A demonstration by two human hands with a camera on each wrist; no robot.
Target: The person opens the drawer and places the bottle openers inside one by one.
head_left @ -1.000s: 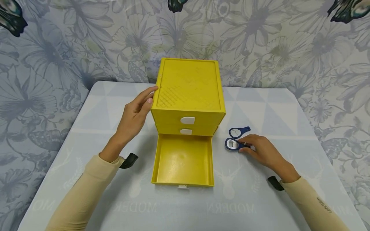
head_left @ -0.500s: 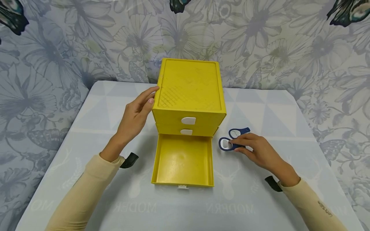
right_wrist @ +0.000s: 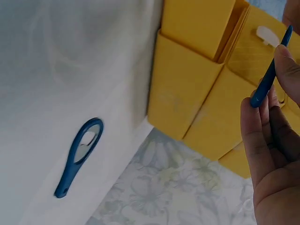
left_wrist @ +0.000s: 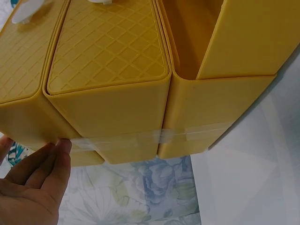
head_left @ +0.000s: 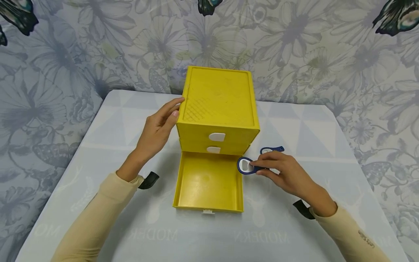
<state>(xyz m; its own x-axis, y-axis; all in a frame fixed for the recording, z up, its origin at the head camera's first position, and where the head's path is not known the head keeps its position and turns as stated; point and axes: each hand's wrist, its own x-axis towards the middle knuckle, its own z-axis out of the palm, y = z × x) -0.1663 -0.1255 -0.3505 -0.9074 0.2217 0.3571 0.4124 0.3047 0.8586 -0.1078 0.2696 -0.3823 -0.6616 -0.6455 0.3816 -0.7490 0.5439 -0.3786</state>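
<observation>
A yellow drawer unit (head_left: pixel 218 96) stands on the table, its bottom drawer (head_left: pixel 207 189) pulled out and showing a bare floor. My left hand (head_left: pixel 156 134) rests against the unit's left side, fingertips (left_wrist: pixel 63 146) on the wall near its upper edge. Between thumb and fingers, my right hand (head_left: pixel 284 171) pinches a blue bottle opener (head_left: pixel 240 171) with a metal insert; its rounded head overlaps the drawer's right rim in the head view. Edge-on, the held opener (right_wrist: pixel 268 82) appears in the right wrist view. A second blue bottle opener (right_wrist: pixel 70 171) lies on the table, partly hidden behind my right hand in the head view.
Two shut drawers with white handles (head_left: pixel 217 137) sit above the pulled-out one. Clear tape (left_wrist: pixel 140 139) runs along the unit's side. The pale patterned table (head_left: pixel 131 233) backs onto a floral wall covering (head_left: pixel 294 54).
My right hand has moved left with the bottle opener, lifting it from beside the second one to the drawer's right rim. My left hand has stayed against the drawer unit.
</observation>
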